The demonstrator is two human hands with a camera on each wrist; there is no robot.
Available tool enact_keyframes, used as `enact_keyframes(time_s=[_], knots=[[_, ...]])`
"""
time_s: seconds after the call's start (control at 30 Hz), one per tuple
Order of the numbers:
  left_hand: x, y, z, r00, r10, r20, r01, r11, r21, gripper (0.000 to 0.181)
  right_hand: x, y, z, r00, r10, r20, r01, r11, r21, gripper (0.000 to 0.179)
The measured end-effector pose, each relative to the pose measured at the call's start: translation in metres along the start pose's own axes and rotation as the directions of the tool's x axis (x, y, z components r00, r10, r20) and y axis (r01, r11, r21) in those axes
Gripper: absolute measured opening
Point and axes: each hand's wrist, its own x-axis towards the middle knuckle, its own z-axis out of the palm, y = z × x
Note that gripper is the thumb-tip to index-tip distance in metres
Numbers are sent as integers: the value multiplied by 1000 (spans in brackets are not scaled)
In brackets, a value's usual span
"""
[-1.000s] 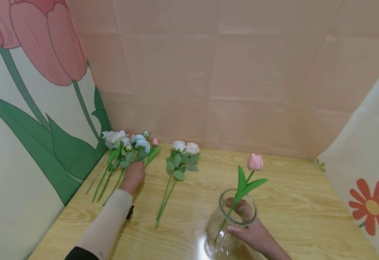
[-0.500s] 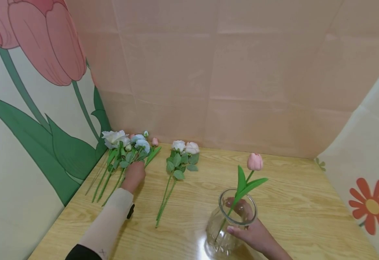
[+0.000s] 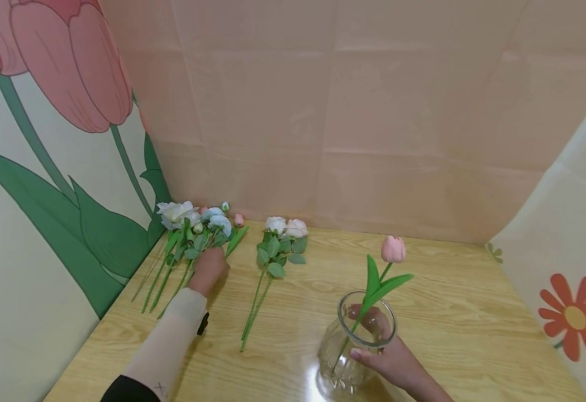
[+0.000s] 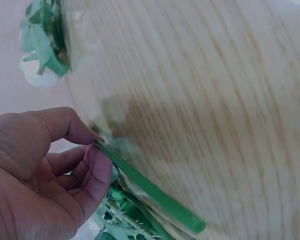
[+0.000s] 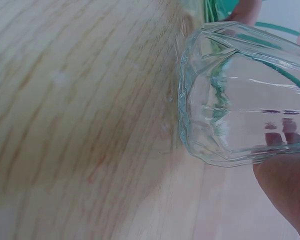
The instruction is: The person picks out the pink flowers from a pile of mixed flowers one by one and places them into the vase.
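My left hand (image 3: pixel 209 271) is at the left flower pile. In the left wrist view its thumb and index finger pinch a thick green stem (image 4: pixel 155 192). That stem appears to belong to the pink tulip (image 3: pixel 239 220) at the pile's right side, though the hand hides part of it. My right hand (image 3: pixel 390 363) holds a clear glass vase (image 3: pixel 330 346) round its side, thumb in front and fingers behind. Inside the vase leans another pink tulip (image 3: pixel 393 249) with green leaves. The right wrist view has the vase's ribbed base (image 5: pixel 210 100) up close.
Left of my hand lie blue flowers (image 3: pixel 219 222) and a large white flower (image 3: pixel 176 214) with long stems. Between the hands lie a white rose (image 3: pixel 275 224) and a pale pink rose (image 3: pixel 296 228). A peach backdrop (image 3: pixel 323 128) rises behind the wooden table (image 3: pixel 453 312).
The left hand has shifted slightly to the right while at the same pile. The right hand and the vase have kept their place.
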Motion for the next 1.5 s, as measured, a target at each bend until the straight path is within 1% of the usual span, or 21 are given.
enact_keyframes(time_s=[0.07,0.2,0.27,0.43,0.53,0.6,0.73,0.83,0.9,1.03,1.17,1.27,1.37,1.5], knots=[[-1,1,-2,1000,1,0,-1,1000,-11,16,0,-1,0,1000,13,1,-13,1000,-4,74],[-2,1,-3,1000,-9,5,9,1000,-22,18,-1,-3,0,998,65,1,-65,998,0,72],[-2,1,-3,1000,-14,9,14,999,-29,19,-1,-2,1,998,59,1,-59,998,5,71],[-3,2,-4,1000,-14,6,14,999,-37,22,0,0,0,1000,1,-4,-1,1000,6,73],[-2,2,-4,1000,-17,-4,16,999,-41,23,0,0,0,1000,0,-6,0,1000,2,73],[-1,2,-4,1000,-19,-12,19,999,-44,23,0,-1,0,1000,7,-3,-7,1000,1,73],[-1,3,-5,1000,-22,-21,21,998,-51,22,0,-3,0,999,47,-3,-47,999,1,72],[-1,3,-6,1000,-23,-10,23,998,-57,20,-1,-4,0,996,92,-4,-92,996,5,70],[-1,4,-7,1000,-28,1,28,998,-58,19,-1,-4,1,995,103,-4,-103,995,4,70],[-2,6,-8,999,-41,15,41,998,-55,23,0,-3,1,995,97,-8,-97,995,-1,71],[-5,9,-12,1000,-26,6,26,998,-56,30,0,-3,1,995,95,-11,-95,995,-3,71],[-6,11,-14,1000,-10,-11,9,999,-52,30,-1,-3,1,995,100,-7,-100,995,3,71],[-7,13,-15,1000,-6,-19,5,999,-51,27,-2,-2,1,995,97,-8,-97,995,12,71],[-7,13,-16,1000,-7,-14,6,998,-62,28,-2,-3,1,995,96,-7,-96,995,20,71]])
